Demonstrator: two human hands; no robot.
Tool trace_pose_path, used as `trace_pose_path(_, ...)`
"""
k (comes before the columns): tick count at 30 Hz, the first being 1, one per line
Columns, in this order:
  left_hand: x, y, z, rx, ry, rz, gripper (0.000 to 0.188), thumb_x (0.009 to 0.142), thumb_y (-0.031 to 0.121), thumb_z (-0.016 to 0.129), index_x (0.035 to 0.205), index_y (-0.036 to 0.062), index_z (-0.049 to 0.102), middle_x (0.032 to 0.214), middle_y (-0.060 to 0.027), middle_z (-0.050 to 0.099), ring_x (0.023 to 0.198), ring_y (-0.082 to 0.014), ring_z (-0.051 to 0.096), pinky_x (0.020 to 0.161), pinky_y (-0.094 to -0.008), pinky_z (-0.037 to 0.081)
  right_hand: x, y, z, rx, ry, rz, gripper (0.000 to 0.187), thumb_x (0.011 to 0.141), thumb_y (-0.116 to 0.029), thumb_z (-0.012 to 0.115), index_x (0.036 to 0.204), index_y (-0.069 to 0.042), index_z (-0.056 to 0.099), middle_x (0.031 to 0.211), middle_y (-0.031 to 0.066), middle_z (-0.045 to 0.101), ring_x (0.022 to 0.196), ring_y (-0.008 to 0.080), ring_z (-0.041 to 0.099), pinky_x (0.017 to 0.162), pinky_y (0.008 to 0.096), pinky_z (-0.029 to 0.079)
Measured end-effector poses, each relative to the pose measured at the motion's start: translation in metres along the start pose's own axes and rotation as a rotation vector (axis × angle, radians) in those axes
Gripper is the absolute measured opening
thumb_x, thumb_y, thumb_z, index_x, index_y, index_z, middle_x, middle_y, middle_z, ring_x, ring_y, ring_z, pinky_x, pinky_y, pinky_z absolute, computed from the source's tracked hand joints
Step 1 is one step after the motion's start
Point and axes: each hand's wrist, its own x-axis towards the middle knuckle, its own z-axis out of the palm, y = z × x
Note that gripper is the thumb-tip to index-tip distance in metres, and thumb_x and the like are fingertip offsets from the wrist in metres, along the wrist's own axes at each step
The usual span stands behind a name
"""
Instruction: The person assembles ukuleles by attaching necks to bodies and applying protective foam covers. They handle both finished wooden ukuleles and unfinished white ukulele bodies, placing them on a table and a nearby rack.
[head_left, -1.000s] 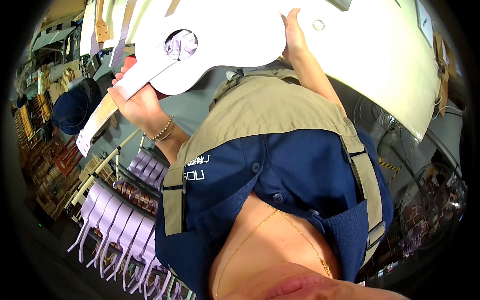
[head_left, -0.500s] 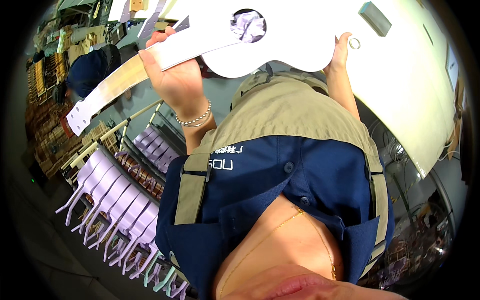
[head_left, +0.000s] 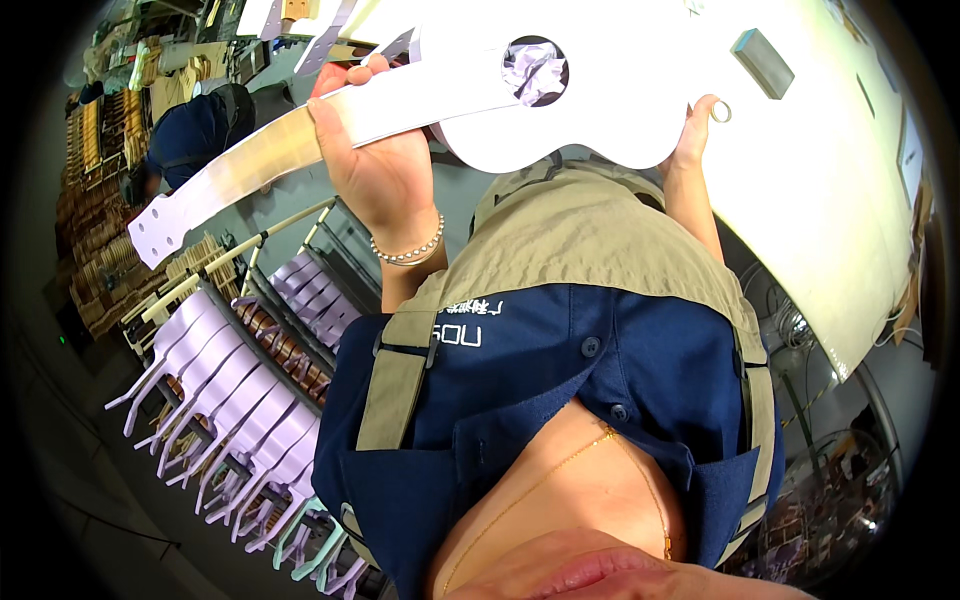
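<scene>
A pale ukulele body with its neck (head_left: 600, 135) lies across in front of me, bright under the light. Crumpled lilac paper (head_left: 534, 72) fills its round sound hole. My left hand (head_left: 385, 165) is wrapped round the neck from below, thumb on the near side and fingertips over the far edge. The bare headstock (head_left: 160, 228), with several small holes, points to the left. At the body's right end, my right hand (head_left: 690, 140) grips the rim, its thumb up; the other fingers are hidden beneath.
A white worktable (head_left: 800, 190) carries a grey sanding block (head_left: 764, 65) and a small ring-shaped roll (head_left: 721, 111). To the left stands a rack of lilac instruments (head_left: 215, 370). Another person in dark blue (head_left: 190, 135) bends beyond it. More necks (head_left: 325, 40) lie at the far edge.
The ukulele and both hands appear slightly lower and further right in the picture, as does the surrounding scene. Both hands keep the same hold.
</scene>
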Motion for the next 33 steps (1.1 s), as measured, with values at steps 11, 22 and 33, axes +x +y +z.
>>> trace_pose_path(11, 0.021, 0.017, 0.007, 0.186, -1.050, 0.117, 0.031, 0.080, 0.039, 0.058, 0.095, 0.0141, 0.047, 0.084, -0.0020, 0.052, 0.091, -0.0236, 0.051, 0.104, -0.0505, 0.011, 0.020, 0.006, -0.052, -0.596, -0.495, 0.092, 0.077, 0.055, -0.024, 0.080, 0.118, -0.001, 0.041, 0.110, 0.0080, 0.048, 0.105, 0.0188, 0.044, 0.090, 0.0323, 0.032)
trace_pose_path(22, 0.031, 0.006, -0.014, 0.106, -0.014, 0.055, 0.020, 0.088, 0.026, 0.047, 0.095, 0.0078, 0.050, 0.090, -0.0084, 0.055, 0.094, -0.0253, 0.051, 0.090, -0.0420, 0.037, -0.005, -0.006, -0.013, -0.539, -0.228, 0.120, 0.090, 0.072, -0.054, 0.058, 0.125, 0.011, 0.028, 0.125, 0.0247, 0.037, 0.116, 0.0310, 0.039, 0.094, 0.0361, 0.035)
trace_pose_path(33, 0.019, -0.006, -0.010, 0.115, 0.020, -0.004, 0.022, 0.089, 0.026, 0.046, 0.097, 0.0057, 0.047, 0.093, -0.0102, 0.054, 0.097, -0.0262, 0.050, 0.089, -0.0430, 0.038, 0.016, 0.016, -0.038, -0.304, -0.212, 0.271, 0.078, 0.079, -0.042, 0.056, 0.126, 0.013, 0.026, 0.134, 0.0220, 0.028, 0.127, 0.0269, 0.024, 0.104, 0.0333, 0.017)
